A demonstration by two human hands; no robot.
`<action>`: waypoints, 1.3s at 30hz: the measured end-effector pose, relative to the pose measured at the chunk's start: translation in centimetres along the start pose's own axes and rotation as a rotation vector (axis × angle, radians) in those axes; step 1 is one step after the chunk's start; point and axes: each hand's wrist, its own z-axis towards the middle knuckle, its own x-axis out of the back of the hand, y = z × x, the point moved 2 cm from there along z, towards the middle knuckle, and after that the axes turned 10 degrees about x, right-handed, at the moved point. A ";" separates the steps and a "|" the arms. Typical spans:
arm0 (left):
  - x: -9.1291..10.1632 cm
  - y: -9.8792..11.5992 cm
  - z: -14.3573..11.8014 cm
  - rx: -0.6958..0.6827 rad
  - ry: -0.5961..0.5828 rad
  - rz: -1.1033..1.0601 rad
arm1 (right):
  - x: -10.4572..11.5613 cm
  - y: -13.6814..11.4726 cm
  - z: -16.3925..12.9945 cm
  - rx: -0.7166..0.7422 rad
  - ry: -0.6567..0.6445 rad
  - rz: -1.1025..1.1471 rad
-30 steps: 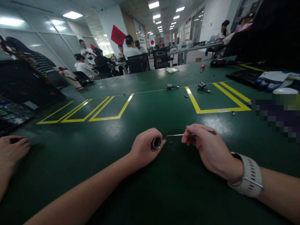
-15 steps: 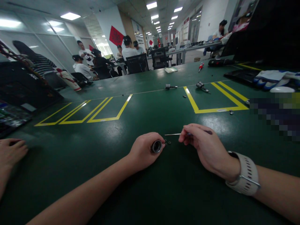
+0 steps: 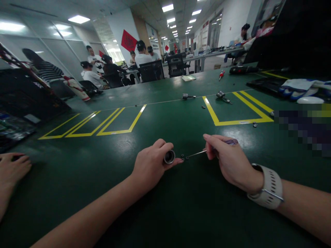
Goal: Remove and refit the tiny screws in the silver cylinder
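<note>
On the green table, the left hand grips one short metal cylinder, its open end facing up. The right hand pinches one thin metal pick, whose tip meets two tiny dark washers between both hands.
</note>
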 end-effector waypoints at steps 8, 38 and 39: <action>-0.5 -0.2 0.0 0.196 -0.084 -0.464 | 0.3 0.6 0.0 -0.004 -0.038 -0.090; -2.6 -0.1 0.2 0.615 -0.250 -1.516 | -0.6 -2.0 -1.6 0.513 -0.220 -0.556; -2.5 -0.1 0.2 0.615 -0.252 -1.511 | -0.5 -1.8 -1.4 0.451 -0.194 -0.549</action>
